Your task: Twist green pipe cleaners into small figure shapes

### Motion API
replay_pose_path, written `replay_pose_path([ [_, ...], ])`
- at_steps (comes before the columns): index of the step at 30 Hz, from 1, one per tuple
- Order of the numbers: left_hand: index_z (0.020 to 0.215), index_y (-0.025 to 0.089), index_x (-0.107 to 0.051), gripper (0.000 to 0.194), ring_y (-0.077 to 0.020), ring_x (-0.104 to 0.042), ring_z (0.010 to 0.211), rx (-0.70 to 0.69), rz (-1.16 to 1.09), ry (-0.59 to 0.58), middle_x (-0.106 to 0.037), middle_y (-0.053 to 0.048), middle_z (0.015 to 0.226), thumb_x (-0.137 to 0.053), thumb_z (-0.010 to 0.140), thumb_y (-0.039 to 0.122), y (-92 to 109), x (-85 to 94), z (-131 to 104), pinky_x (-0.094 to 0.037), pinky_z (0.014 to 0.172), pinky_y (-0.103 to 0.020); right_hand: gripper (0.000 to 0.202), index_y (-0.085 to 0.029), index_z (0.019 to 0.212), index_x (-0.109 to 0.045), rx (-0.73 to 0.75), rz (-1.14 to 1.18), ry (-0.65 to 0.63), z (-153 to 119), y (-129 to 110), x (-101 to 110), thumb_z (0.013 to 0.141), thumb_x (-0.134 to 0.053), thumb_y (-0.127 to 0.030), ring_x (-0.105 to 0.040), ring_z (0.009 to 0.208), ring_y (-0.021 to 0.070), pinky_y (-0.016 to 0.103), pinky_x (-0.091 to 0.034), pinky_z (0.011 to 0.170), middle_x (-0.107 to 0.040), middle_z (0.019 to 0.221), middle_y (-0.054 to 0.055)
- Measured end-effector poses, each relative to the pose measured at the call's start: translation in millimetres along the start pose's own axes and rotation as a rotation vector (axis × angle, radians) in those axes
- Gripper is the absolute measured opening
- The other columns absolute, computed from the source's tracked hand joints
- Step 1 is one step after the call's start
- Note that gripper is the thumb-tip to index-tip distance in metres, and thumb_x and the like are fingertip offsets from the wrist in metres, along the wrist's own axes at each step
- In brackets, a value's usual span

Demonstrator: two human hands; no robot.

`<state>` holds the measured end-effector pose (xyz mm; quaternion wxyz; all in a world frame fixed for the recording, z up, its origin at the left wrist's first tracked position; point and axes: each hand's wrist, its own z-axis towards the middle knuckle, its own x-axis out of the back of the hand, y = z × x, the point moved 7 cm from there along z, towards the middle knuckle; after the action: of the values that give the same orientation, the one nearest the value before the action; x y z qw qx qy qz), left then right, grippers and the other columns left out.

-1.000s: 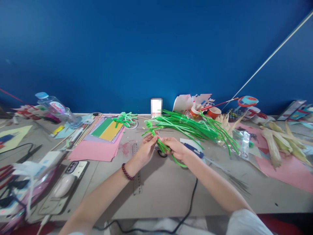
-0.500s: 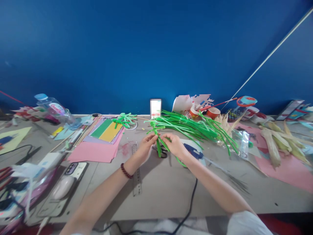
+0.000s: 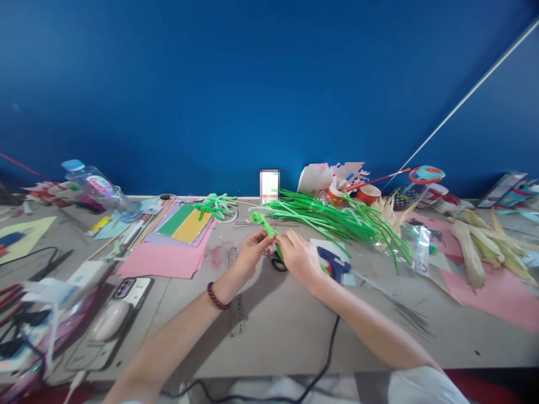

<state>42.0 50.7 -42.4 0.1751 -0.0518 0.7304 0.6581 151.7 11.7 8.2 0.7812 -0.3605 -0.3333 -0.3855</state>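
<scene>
from the left, pink sheets point(image 3: 160, 262) lie flat with a leafy green bundle point(image 3: 217, 207) near their far edge, and a clear ruler point(image 3: 236, 294) runs just beside the left wrist. the left hand point(image 3: 249, 253) has its thumb and fingertips pinched on the stem of the fuzzy green piece point(image 3: 264, 224), which sits at the middle, held above the table with its knotted head tilted up and leftward. a light, steady pinch there serves best, close under the wraps, so the head doesn't spin or flatten. the black scissor handles point(image 3: 278, 264) lie below the hands, so the wrists do well to ride above them. the right hand point(image 3: 300, 255) has its fingers curled and closed on the lower strands, right beside the left fingertips; small, even turns with light tension should keep the coils snug without kinking the wire. farther right, the blue glue gun point(image 3: 334, 262) lies near that forearm, best given room in case it's hot, and loose green stems point(image 3: 332, 217) spread beyond.
</scene>
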Motion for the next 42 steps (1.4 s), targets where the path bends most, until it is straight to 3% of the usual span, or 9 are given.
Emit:
replay_pose_path([
  [6, 0.066, 0.018, -0.062, 0.020, -0.0096, -0.050, 0.065, -0.055, -0.232, 0.025, -0.058, 0.003, 0.066, -0.078, 0.062, 0.029, -1.6, 1.6, -0.6, -0.039, 0.066, -0.024, 0.026, -0.019, 0.080, -0.065, -0.128, 0.450, 0.050, 8.6, 9.5, 3.7, 0.090, -0.044, -0.030, -0.056, 0.072, 0.0167, 0.026, -0.040, 0.065, -0.061, 0.077, 0.005],
  [9, 0.063, 0.019, -0.061, 0.020, -0.0094, -0.051, 0.066, -0.049, -0.320, 0.012, -0.057, 0.004, 0.063, -0.079, 0.061, 0.027, -4.1, -1.0, -0.9, -0.040, 0.070, -0.024, 0.024, -0.018, 0.074, -0.064, -0.309, 0.757, 0.013, 7.9, 18.9, -10.6, 0.084, -0.052, -0.036, -0.054, 0.067, 0.0152, 0.026, -0.040, 0.062, -0.060, 0.070, 0.003],
  [15, 0.069, 0.018, -0.063, 0.023, -0.0097, -0.055, 0.068, 0.027, -0.397, -0.076, -0.062, 0.002, 0.071, -0.081, 0.057, 0.026, -7.8, -7.5, 0.3, -0.042, 0.070, -0.025, 0.034, -0.017, 0.073, -0.057, -0.781, 1.468, -0.444, -9.6, 16.9, -57.8, 0.066, -0.071, -0.048, -0.012, 0.037, 0.0032, 0.020, -0.009, 0.037, -0.025, 0.043, -0.012],
  [18, 0.068, 0.018, -0.061, 0.026, -0.0085, -0.051, 0.060, 0.031, -0.384, -0.128, -0.059, 0.004, 0.064, -0.082, 0.056, 0.028, -6.0, -8.6, 0.8, -0.042, 0.064, -0.025, 0.034, -0.017, 0.070, -0.053, -0.865, 1.621, -0.612, -14.8, 9.6, -63.4, 0.061, -0.077, -0.040, -0.011, 0.038, 0.0024, 0.019, -0.004, 0.037, -0.027, 0.044, -0.013],
  [22, 0.070, 0.019, -0.062, 0.027, -0.0111, -0.053, 0.062, 0.070, -0.384, -0.172, -0.060, 0.003, 0.067, -0.082, 0.055, 0.028, -5.7, -10.0, 0.9, -0.043, 0.064, -0.027, 0.037, -0.017, 0.064, -0.049, -0.959, 1.637, -0.643, -18.4, 8.6, -64.3, 0.058, -0.079, -0.038, -0.014, 0.038, 0.0019, 0.019, -0.004, 0.038, -0.031, 0.044, -0.012],
  [27, 0.068, 0.019, -0.065, 0.023, -0.0142, -0.058, 0.074, 0.038, -0.326, -0.128, -0.062, 0.001, 0.069, -0.082, 0.056, 0.028, -3.9, -6.6, 4.5, -0.043, 0.074, -0.027, 0.036, -0.018, 0.069, -0.052, -0.825, 1.525, -0.498, -6.9, 15.0, -52.5, 0.060, -0.076, -0.044, -0.012, 0.039, 0.0025, 0.020, -0.006, 0.039, -0.025, 0.044, -0.013],
  [33, 0.067, 0.018, -0.064, 0.015, -0.0101, -0.053, 0.066, 0.020, -0.200, -0.026, -0.060, 0.001, 0.069, -0.075, 0.066, 0.027, -10.7, 1.6, 5.8, -0.040, 0.066, -0.023, 0.022, -0.018, 0.070, -0.060, -0.392, 0.895, -0.126, 12.5, 27.2, -13.9, 0.076, -0.059, -0.039, -0.044, 0.057, 0.0120, 0.025, -0.035, 0.053, -0.052, 0.061, -0.001],
  [37, 0.063, 0.017, -0.063, 0.018, -0.0103, -0.052, 0.065, 0.020, -0.286, -0.014, -0.058, 0.002, 0.064, -0.078, 0.062, 0.026, -9.3, -2.2, 0.5, -0.039, 0.069, -0.024, 0.026, -0.018, 0.062, -0.059, -0.219, 0.594, -0.002, 11.3, 16.2, 10.0, 0.082, -0.053, -0.035, -0.048, 0.064, 0.0157, 0.028, -0.038, 0.061, -0.054, 0.065, 0.002],
  [42, 0.059, 0.017, -0.059, 0.027, -0.0120, -0.054, 0.076, 0.045, -0.447, -0.093, -0.061, 0.001, 0.074, -0.083, 0.054, 0.027, 0.8, -13.1, -6.2, -0.039, 0.076, -0.026, 0.026, -0.016, 0.072, -0.063, -0.232, 0.893, -0.169, 10.2, 5.9, 8.3, 0.080, -0.057, -0.040, -0.042, 0.057, 0.0111, 0.024, -0.034, 0.054, -0.051, 0.063, 0.001],
])
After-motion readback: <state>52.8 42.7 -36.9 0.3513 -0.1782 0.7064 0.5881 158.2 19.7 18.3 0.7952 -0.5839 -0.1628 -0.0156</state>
